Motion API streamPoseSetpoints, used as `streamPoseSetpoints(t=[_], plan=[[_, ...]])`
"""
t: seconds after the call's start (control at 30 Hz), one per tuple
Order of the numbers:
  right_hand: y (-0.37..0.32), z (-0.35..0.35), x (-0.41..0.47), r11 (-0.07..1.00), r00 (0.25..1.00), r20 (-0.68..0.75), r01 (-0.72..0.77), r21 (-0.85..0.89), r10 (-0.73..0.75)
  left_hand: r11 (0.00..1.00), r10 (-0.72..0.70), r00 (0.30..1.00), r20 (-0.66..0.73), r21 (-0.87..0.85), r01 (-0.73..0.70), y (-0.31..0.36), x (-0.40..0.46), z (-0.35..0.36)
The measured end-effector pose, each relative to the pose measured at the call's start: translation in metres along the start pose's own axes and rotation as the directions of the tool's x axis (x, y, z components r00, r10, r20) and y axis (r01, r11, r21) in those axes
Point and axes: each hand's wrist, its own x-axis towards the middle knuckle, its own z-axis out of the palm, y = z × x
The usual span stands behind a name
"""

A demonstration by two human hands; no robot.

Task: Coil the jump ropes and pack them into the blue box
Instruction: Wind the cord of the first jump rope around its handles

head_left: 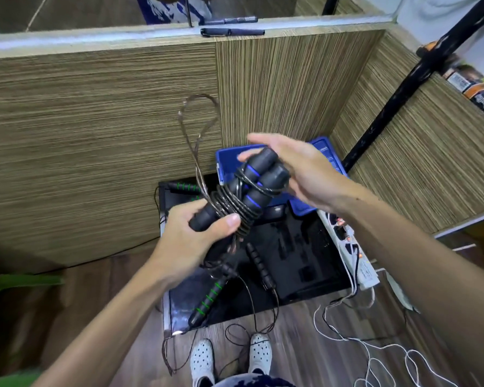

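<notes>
My left hand [192, 236] grips the lower ends of two black jump-rope handles with blue rings [253, 180], held side by side. Thin dark cord [229, 205] is wound several times around their middle, and a loose loop [199, 121] of it swings up to the left. My right hand [299, 171] cups the handles' upper ends, fingers partly spread. The blue box [228, 160] lies behind the handles, mostly hidden. A jump rope with green-ringed handles [208, 298] and a black ribbed-handle rope [259, 265] lie on the black tray [305, 252] below.
Wood-grain partition walls rise behind and to the right. A white power strip [347, 247] with cables runs along the tray's right edge. White cord [375, 356] trails over the floor. A black pole [403, 90] slants at the right. My shoes [231, 356] stand at the tray's front.
</notes>
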Motion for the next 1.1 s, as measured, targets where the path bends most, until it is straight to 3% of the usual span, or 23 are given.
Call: streamPoseSetpoints(t=[0.17, 0.23, 0.3, 0.43, 0.57, 0.63, 0.77, 0.93, 1.1], plan=[[-0.034, -0.001, 0.02, 0.998, 0.942, 0.334, 0.029, -0.047, -0.012, 0.999, -0.027, 0.984, 0.178, 0.034, 0.022, -0.005, -0.009, 0.01], [-0.034, -0.001, 0.026, 0.998, 0.894, 0.447, -0.031, 0.053, 0.004, 0.999, -0.025, 0.976, 0.215, 0.051, 0.014, -0.005, -0.011, 0.009], [-0.032, 0.006, 0.03, 0.984, 0.884, 0.464, -0.124, 0.13, 0.05, 0.998, -0.031, 0.968, 0.25, 0.067, 0.015, -0.002, -0.013, 0.008], [-0.027, 0.02, 0.037, 0.999, 0.955, 0.298, -0.027, 0.026, 0.018, 0.996, -0.061, 0.949, 0.31, 0.083, 0.037, 0.0, -0.017, 0.005], [-0.017, 0.016, 0.041, 0.945, 0.95, 0.3, -0.176, 0.275, 0.09, 0.999, -0.019, 0.953, 0.304, 0.055, 0.002, 0.001, -0.017, 0.003], [-0.003, 0.012, 0.041, 0.903, 0.957, 0.249, -0.232, 0.361, 0.146, 0.999, 0.025, 0.97, 0.242, 0.026, -0.032, 0.002, -0.015, 0.001], [0.031, 0.019, 0.035, 0.881, 0.971, -0.016, -0.208, 0.425, 0.238, 0.996, 0.014, 1.0, 0.011, -0.091, -0.013, 0.002, -0.004, -0.008], [0.035, 0.022, 0.012, 0.931, 0.988, 0.028, -0.154, 0.33, 0.154, 0.986, -0.097, 0.982, -0.163, -0.154, 0.072, -0.009, 0.001, -0.008], [0.024, 0.028, -0.01, 0.904, 0.97, -0.206, -0.028, 0.426, 0.127, 0.991, -0.063, 0.96, -0.273, -0.127, 0.029, -0.013, 0.002, 0.002]])
